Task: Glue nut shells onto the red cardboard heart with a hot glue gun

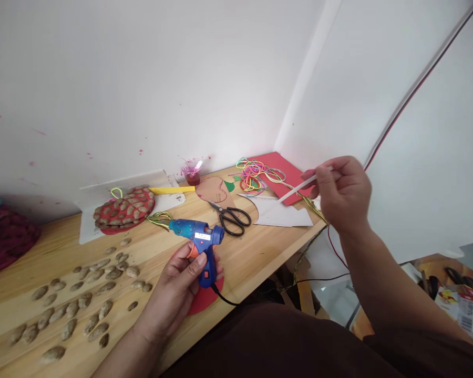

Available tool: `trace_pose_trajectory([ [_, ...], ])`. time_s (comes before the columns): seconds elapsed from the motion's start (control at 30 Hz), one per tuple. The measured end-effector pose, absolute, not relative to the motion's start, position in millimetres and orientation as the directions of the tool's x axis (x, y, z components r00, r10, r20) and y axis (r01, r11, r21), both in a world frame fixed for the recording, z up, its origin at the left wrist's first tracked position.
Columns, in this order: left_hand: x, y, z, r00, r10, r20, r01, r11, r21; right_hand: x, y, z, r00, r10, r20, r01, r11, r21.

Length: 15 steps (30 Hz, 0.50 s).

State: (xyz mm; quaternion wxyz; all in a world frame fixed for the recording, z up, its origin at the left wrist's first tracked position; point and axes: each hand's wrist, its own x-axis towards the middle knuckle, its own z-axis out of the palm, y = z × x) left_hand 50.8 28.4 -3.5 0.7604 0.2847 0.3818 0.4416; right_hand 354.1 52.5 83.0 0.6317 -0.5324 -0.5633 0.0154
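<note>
My left hand (pixel 185 273) is wrapped round the handle of a blue glue gun (pixel 199 236), whose nozzle end points left. A black cord runs from the base of its handle. Raised at the right, my right hand (pixel 339 194) pinches a thin whitish glue stick (pixel 297 189) that slants down to the left, apart from the gun. Under the gun lies a red paper piece (pixel 205 300), partly hidden by my left hand. Scissors with black handles (pixel 234 219) rest on the table just beyond the gun.
Many brown seeds (pixel 96 275) are scattered on the wooden table (pixel 173 346). Behind them sits a red piece covered in seeds (pixel 124 210). Colourful cords (pixel 256 173), red card (pixel 278 163), cut white paper (pixel 279 212) and a cup of dark red liquid (pixel 192 176) stand toward the wall.
</note>
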Motion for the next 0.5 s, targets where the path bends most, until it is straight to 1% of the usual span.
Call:
trace_pose_trajectory([
  [0.07, 49, 31, -7, 0.34, 0.887, -0.313, -0.464, 0.448, 0.765, 343, 55, 72, 0.285, 0.661, 0.694, 0.622, 0.423, -0.659],
  [0.17, 46, 34, -12, 0.382, 0.881, -0.277, -0.472, 0.444, 0.762, 336, 60, 52, 0.229, 0.703, 0.674, 0.684, 0.376, -0.625],
  [0.33, 45, 36, -14, 0.391, 0.884, -0.256, -0.498, 0.437, 0.749, 341, 66, 25, 0.209, 0.821, 0.532, 0.733, 0.228, -0.641],
  [0.5, 46, 35, -16, 0.371, 0.899, -0.232, -0.502, 0.404, 0.765, 333, 57, 20, 0.173, 0.876, 0.449, 0.695, 0.214, -0.687],
])
